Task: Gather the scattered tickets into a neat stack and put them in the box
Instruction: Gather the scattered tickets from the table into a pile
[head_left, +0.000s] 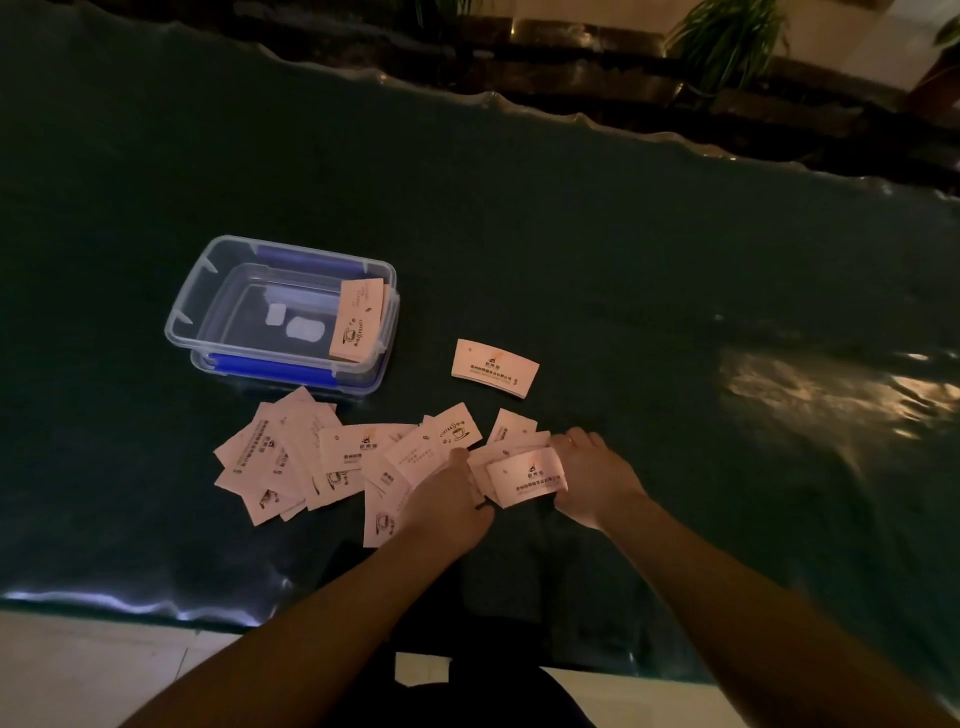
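Several pale tickets (311, 462) lie scattered and overlapping on the dark green table cover, just in front of a clear plastic box (208, 291) with blue clips. One stack of tickets (358, 319) leans inside the box against its right wall. A small separate stack (494, 368) lies to the right of the box. My left hand (452, 504) and my right hand (597, 480) press from both sides on a small bundle of tickets (527, 475) between them, held near the table surface.
The dark green table cover (623, 260) stretches wide to the right and back, with wrinkled edges. The near table edge (130, 605) runs above a pale tiled floor. Potted plants (727, 36) and a dark ledge stand beyond the far edge.
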